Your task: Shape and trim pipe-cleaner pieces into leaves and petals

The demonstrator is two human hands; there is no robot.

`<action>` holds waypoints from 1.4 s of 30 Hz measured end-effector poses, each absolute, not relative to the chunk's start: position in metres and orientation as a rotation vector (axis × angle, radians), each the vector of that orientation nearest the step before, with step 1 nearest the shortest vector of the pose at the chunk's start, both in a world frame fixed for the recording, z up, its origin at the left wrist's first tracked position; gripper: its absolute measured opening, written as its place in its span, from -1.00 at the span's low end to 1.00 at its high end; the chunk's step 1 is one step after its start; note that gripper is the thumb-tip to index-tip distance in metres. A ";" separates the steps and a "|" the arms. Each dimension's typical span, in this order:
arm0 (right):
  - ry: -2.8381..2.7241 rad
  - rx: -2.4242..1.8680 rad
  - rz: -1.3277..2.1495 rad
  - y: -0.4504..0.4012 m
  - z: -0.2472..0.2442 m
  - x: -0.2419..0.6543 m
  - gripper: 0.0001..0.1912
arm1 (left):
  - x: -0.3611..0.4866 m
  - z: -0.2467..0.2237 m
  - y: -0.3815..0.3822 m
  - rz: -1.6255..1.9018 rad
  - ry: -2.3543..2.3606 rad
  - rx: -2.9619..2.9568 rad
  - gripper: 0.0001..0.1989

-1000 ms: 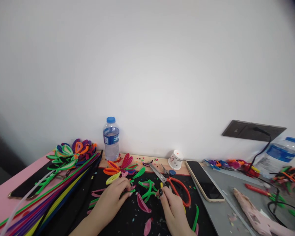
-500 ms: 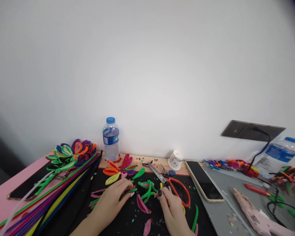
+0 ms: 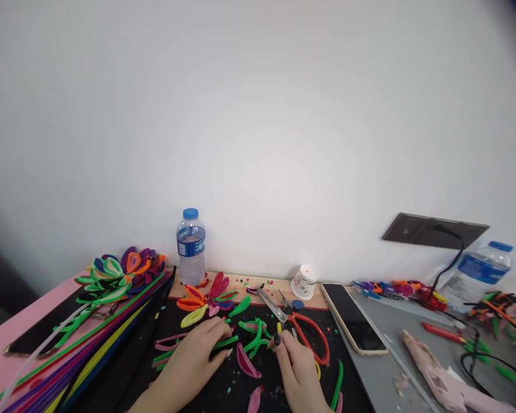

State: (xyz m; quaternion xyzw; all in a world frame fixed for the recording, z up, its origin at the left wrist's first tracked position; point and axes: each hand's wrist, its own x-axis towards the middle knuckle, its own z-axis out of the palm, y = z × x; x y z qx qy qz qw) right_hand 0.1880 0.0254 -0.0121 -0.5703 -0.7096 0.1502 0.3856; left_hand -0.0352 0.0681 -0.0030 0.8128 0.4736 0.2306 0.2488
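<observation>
My left hand (image 3: 195,358) lies palm down over the black mat, fingers curled round a green pipe cleaner (image 3: 230,342) whose end shows between finger and thumb. Just right of it lies a pink pipe cleaner loop (image 3: 247,361). My right hand (image 3: 298,364) has its thumb and forefinger pinched together; what is between them, if anything, is hidden. Between the hands sits a bunch of green and pink pipe cleaner pieces (image 3: 257,335). Beside the right hand are orange-handled scissors (image 3: 309,332), blades pointing up and left. A multicoloured pipe cleaner flower (image 3: 208,298) lies beyond my left hand.
Long pipe cleaners (image 3: 98,344) and looped flowers (image 3: 120,272) lie at left. A water bottle (image 3: 191,246), a paper cup (image 3: 304,282) and a phone (image 3: 355,318) stand or lie toward the wall. At right are a pink glue gun (image 3: 438,373) and a second bottle (image 3: 477,272).
My left thumb has moved slightly down, away from the forefinger, with the green pipe cleaner end shifting too. The right hand keeps its pinch. The whole view has shifted a little.
</observation>
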 end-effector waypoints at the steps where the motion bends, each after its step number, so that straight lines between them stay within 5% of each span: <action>1: -1.801 -1.460 0.382 0.025 -0.011 0.188 -0.66 | -0.035 -0.003 0.068 0.634 1.289 2.217 -0.88; 25: -1.874 -1.365 0.442 0.019 -0.007 0.182 -0.80 | -0.024 0.008 0.056 0.843 1.087 1.975 -0.85; 42: -1.385 -1.237 1.184 0.018 -0.016 0.161 -0.67 | 0.000 -0.005 0.045 0.678 0.824 1.370 -0.76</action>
